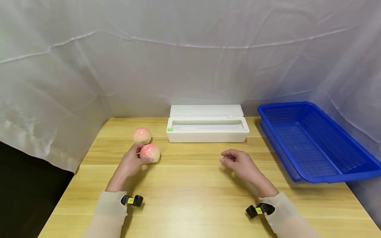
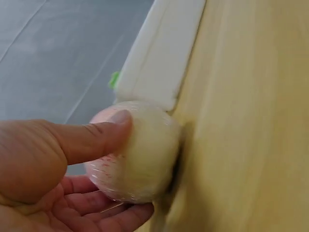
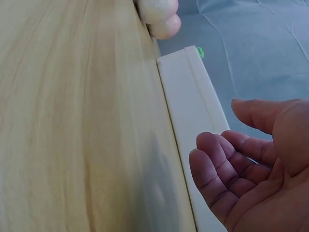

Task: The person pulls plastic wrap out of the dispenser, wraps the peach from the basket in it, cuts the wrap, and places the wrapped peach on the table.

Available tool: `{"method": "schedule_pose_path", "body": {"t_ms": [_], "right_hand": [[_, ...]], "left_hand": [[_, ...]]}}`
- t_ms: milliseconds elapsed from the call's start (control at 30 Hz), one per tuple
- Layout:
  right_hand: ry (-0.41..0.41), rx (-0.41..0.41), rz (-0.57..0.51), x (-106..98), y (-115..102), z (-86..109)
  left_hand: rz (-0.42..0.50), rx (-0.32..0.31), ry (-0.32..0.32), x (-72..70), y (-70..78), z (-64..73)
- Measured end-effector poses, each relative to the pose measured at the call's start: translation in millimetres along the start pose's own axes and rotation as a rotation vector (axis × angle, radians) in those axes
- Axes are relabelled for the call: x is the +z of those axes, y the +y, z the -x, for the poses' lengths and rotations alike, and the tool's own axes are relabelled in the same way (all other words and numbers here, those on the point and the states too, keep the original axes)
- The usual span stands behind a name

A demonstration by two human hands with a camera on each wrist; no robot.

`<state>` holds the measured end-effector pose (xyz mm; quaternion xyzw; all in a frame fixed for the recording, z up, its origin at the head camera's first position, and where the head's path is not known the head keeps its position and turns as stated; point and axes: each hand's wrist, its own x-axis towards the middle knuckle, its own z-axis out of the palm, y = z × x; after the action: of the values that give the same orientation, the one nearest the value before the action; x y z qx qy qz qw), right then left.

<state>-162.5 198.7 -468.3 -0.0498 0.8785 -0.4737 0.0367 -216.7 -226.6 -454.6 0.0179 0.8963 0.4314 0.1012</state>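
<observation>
My left hand (image 1: 133, 162) holds a pink and cream peach (image 1: 150, 152), thumb on one side and fingers on the other. Up close in the left wrist view, shiny creased clear film covers this peach (image 2: 140, 154). Just behind it on the table sits a second peach (image 1: 142, 136) of similar colour. Holding nothing, my right hand (image 1: 242, 164) hovers over the table with its fingers loosely bent. A white cling film dispenser box (image 1: 208, 137) lies at the back centre, its lid (image 1: 206, 110) raised and a pale roll inside.
At the right stands a blue plastic basket (image 1: 281, 147) with slotted walls. A green piece (image 1: 170, 129) shows at the dispenser's left end. Grey-white cloth (image 1: 190, 72) hangs behind the wooden table (image 1: 190, 198).
</observation>
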Motion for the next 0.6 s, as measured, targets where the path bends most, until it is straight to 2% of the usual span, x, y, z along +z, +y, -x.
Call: {"method": "schedule_pose_path", "body": {"t_ms": [267,500,600], "right_hand": [[0.02,0.031,0.015,-3,7,5.7],[0.059,0.023,0.07,-10,11,12.7],[0.109,0.026,0.132,-14,13,18.2]], "left_hand": [[0.008,-0.016,-0.02,-22.7,-12.7,0.7],[0.054,-0.065,-0.035,-23.4,-9.6,7.4],[0.009,-0.08,-0.035,-23.5,-3.5,15.0]]}}
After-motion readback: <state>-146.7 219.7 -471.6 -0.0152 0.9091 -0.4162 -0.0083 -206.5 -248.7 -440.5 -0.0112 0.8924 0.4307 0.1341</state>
